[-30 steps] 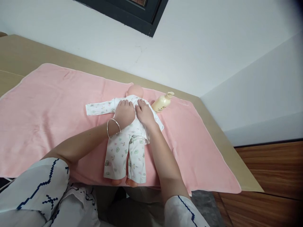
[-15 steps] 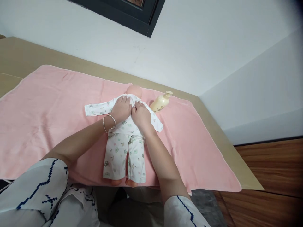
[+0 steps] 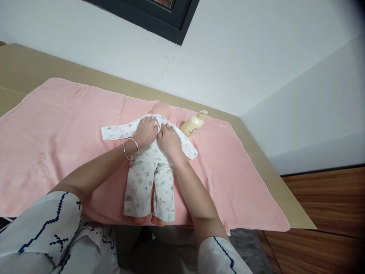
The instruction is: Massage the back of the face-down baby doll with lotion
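A baby doll (image 3: pixel 164 182) in white printed pajamas lies on a pink towel (image 3: pixel 82 114). Its bald head (image 3: pixel 161 110) points away from me and its feet rest near the table's front edge. My left hand (image 3: pixel 146 132), with a bangle at the wrist, lies flat on the left side of the doll's chest. On the right side of the chest rests my right hand (image 3: pixel 169 140), its fingers stretched out over the cloth. Both hands nearly meet at the middle. The doll's sleeves spread out to either side.
A cream pump bottle (image 3: pixel 193 124) lies tilted on the towel, right of the doll's head. The wooden table (image 3: pixel 269 175) borders a white wall (image 3: pixel 222 68) with a dark window frame (image 3: pixel 173 28). Wood-grain panels (image 3: pixel 327 201) stand at the right.
Almost nothing differs. Both hands stay on the doll's chest, with only a very slight shift; the doll and bottle keep their places.
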The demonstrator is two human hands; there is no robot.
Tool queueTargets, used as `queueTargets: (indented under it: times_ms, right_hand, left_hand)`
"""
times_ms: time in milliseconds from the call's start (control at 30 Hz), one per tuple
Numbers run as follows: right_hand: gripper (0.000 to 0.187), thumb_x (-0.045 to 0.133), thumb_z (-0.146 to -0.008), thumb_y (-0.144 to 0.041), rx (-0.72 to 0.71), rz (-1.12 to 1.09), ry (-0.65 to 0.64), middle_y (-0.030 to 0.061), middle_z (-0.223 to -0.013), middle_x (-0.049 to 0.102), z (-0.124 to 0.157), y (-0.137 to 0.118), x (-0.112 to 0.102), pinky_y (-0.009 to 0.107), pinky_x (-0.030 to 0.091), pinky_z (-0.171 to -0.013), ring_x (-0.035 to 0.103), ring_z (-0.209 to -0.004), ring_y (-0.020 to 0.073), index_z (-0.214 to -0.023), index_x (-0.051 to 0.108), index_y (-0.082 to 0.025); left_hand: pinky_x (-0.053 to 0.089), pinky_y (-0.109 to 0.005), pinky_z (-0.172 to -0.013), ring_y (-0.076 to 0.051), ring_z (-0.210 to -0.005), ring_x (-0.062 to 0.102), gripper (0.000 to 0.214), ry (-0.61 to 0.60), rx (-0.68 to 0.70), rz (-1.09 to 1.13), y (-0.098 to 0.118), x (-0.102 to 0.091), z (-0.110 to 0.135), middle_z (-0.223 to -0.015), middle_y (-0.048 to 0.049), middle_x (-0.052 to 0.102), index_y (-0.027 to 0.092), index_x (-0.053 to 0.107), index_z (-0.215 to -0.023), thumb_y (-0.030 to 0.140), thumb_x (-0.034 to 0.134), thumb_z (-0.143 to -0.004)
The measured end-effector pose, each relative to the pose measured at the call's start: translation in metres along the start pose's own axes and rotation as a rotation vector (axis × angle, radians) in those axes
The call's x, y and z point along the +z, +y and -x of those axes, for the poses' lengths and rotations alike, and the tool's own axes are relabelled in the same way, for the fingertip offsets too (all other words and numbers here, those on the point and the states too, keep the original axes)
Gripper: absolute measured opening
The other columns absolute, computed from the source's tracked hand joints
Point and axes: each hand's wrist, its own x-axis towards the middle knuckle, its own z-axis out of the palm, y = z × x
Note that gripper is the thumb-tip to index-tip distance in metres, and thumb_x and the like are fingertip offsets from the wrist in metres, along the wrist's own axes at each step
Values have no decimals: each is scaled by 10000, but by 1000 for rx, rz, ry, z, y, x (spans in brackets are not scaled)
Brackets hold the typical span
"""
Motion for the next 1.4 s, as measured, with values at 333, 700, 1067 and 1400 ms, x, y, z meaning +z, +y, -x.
queueTargets:
  times_ms: [333,700,1067,1400]
  right_hand:
    - [491,430,-961,-333,-104,-162,144,153,-1478,554,-21,45,-9,499,347,-1210,454,-1428,292,-1384,570,-126]
    - [478,436,-951,-298,-129,-108,67,123,-1565,456,-7,12,7,587,247,-1233,357,-1491,305,-1401,552,-183]
    - [512,476,-939,-344,-77,-106,-32,117,-1600,405,-10,16,1,680,211,-1216,312,-1508,366,-1432,521,-216]
    - [466,406,-996,-327,-120,-120,54,128,-1573,448,-15,27,14,553,265,-1234,344,-1504,288,-1416,543,-181]
  left_hand:
    - [373,-459,-1202,-257,-1332,531,387,207,-120,166,-2,17,11,-1364,-132,640,142,624,-1242,287,368,-990]
    - [377,-467,-1192,-253,-1292,563,476,266,-119,203,-2,17,13,-1320,-147,662,124,616,-1245,332,244,-1035]
    - [338,-502,-1219,-251,-1345,532,406,211,-107,143,-3,19,13,-1361,-122,649,156,637,-1230,293,328,-1003]
    - [295,-536,-1241,-305,-1422,459,424,144,-154,92,4,16,12,-1453,-142,580,128,603,-1308,234,403,-949]
